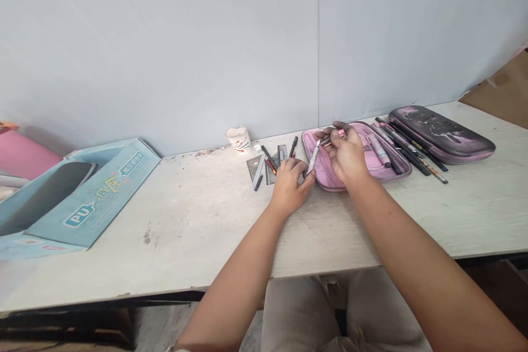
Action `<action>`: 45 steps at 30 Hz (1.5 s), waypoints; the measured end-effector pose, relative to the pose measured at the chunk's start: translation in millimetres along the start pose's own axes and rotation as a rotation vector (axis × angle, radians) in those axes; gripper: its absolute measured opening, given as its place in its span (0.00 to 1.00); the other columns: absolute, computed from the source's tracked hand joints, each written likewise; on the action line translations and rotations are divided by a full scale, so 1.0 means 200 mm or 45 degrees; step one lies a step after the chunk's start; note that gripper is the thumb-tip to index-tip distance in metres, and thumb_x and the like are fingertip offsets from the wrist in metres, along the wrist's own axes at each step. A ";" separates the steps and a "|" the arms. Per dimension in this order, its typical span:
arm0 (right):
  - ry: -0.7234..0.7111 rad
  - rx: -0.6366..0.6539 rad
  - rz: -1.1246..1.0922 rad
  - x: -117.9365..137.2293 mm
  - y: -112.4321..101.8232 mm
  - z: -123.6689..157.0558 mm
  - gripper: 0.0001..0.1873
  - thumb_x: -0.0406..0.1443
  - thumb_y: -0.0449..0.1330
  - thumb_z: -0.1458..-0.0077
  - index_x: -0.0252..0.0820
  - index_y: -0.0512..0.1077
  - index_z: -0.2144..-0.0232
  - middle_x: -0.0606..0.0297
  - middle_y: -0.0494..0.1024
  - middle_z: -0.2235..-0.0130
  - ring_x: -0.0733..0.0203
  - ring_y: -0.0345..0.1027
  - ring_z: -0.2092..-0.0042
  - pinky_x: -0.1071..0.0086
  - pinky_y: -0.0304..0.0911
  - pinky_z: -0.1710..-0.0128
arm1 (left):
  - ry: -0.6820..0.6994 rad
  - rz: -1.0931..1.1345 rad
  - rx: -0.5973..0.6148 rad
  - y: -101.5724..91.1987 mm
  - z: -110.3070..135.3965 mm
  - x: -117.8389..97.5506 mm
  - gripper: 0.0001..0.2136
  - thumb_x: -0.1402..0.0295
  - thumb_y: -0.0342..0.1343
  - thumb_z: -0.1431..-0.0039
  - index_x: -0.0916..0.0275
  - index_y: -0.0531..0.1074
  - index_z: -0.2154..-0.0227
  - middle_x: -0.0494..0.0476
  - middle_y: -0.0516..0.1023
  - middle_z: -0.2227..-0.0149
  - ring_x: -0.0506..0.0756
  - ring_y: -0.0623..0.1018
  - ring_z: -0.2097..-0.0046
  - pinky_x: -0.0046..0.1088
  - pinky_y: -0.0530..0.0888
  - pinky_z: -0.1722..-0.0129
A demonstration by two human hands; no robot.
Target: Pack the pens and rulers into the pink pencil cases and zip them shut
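My left hand is closed on a fountain pen, its bare nib pointing up and away from me. Pinched in the fingers of my right hand is a dark pen cap, partly hidden by the fingers. Both hands are over the near left part of an open pink pencil case. A pink and grey marker lies in the right part of this case. Left of my left hand, several pens and a ruler rest on a dark set square.
Right of the open case lie several pens and brushes, beside a closed black and pink pencil case. A paper cup stands near the wall. At the far left is a light blue box with a dark object inside.
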State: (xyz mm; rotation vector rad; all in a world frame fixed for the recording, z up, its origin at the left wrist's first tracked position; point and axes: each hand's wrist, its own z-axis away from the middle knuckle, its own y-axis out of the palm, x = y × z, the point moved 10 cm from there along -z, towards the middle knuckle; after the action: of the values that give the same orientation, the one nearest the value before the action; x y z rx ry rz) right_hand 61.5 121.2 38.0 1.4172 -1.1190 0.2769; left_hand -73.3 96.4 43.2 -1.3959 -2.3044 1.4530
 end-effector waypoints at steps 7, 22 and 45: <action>-0.051 -0.007 -0.067 0.05 -0.02 -0.01 0.11 0.32 0.56 0.50 0.46 0.61 0.64 0.73 0.70 0.70 0.67 0.71 0.67 0.63 0.68 0.60 | 0.025 0.006 0.028 0.00 0.00 -0.02 0.08 0.65 0.49 0.43 0.62 0.65 0.75 0.55 0.68 0.68 0.54 0.67 0.62 0.34 0.65 0.57; 0.411 0.514 0.154 -0.13 0.15 0.10 0.14 0.46 0.57 0.50 0.42 0.67 0.68 0.65 0.74 0.75 0.59 0.72 0.69 0.64 0.68 0.69 | -0.301 0.842 0.414 0.10 0.03 -0.01 0.16 0.59 0.43 0.40 0.61 0.59 0.80 0.48 0.61 0.79 0.49 0.62 0.74 0.27 0.62 0.71; -0.486 0.235 1.600 0.40 -0.26 -0.10 0.16 0.44 0.44 0.41 0.41 0.66 0.69 0.60 0.73 0.68 0.58 0.66 0.64 0.68 0.56 0.65 | -0.238 0.256 0.417 0.24 -0.30 -0.32 0.12 0.61 0.44 0.40 0.61 0.70 0.63 0.53 0.74 0.66 0.51 0.72 0.65 0.26 0.66 0.65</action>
State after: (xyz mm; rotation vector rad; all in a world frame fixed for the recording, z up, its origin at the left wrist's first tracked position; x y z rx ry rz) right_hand 148.2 91.5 68.7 0.7389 -2.2558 1.0320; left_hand 24.3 97.4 64.0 -1.4794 -1.9410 1.9902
